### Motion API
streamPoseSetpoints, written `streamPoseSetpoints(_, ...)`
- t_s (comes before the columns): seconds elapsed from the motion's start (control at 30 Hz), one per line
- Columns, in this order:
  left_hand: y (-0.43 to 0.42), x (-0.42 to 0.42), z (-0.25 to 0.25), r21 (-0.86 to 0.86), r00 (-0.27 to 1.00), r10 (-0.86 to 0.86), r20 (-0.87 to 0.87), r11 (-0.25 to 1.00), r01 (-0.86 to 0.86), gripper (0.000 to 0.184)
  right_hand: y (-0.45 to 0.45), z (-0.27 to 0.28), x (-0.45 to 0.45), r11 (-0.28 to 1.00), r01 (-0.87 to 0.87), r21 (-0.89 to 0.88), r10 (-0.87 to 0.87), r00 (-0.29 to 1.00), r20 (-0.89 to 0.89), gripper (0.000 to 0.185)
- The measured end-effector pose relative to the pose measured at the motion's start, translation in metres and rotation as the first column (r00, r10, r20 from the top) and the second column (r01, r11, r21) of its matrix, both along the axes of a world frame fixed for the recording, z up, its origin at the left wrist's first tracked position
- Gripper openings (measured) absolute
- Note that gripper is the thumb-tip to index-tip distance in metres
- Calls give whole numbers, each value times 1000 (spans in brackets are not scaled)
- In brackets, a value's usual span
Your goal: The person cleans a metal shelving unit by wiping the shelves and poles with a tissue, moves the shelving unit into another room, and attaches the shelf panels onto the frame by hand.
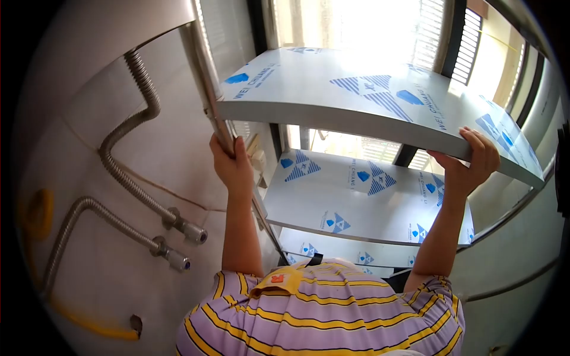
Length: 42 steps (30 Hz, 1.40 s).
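Note:
A metal shelving rack stands in front of me, its boards covered in film printed with blue marks. My left hand [233, 163] is wrapped round the upright metal post [209, 89] at the rack's left, just under the front corner of the top shelf [297, 89]. My right hand [472, 157] grips the front edge of that shelf near its right end, fingers over the top and thumb below. Lower down are the middle shelf [356, 202] and a bottom shelf [338, 248], partly hidden by my body.
At the left wall hang a flexible metal hose [119, 127] and a second hose [89, 204], both ending in valves. A yellow pipe [95, 326] runs below them. Behind the rack is a bright window [362, 29]. A dark cable [510, 288] curves along the right wall.

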<state>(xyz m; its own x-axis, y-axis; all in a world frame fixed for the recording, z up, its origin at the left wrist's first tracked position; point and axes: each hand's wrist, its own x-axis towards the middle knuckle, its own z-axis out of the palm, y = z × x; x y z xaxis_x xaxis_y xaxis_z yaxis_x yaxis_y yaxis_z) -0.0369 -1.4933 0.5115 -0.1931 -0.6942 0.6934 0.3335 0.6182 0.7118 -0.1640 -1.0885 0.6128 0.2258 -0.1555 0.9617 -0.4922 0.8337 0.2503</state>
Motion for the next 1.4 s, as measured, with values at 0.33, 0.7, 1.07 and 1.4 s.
streamPoseSetpoints(0.33,-4,-3,-11,-43,986,-96,-136,995,90,44,2,-3,0,1000,-18,4,18,999,34,67)
streamPoseSetpoints(0.7,14,0,-1,-606,604,770,-206,384,-697,79,8,-2,-12,998,-52,-27,48,990,-134,70)
streamPoseSetpoints(1.07,112,-2,-37,-749,797,601,56,553,-365,73,36,4,29,962,-188,196,133,955,264,63)
streamPoseSetpoints(1.4,275,6,-160,-664,778,117,617,608,435,67,165,-99,55,795,-56,603,-162,940,300,50)
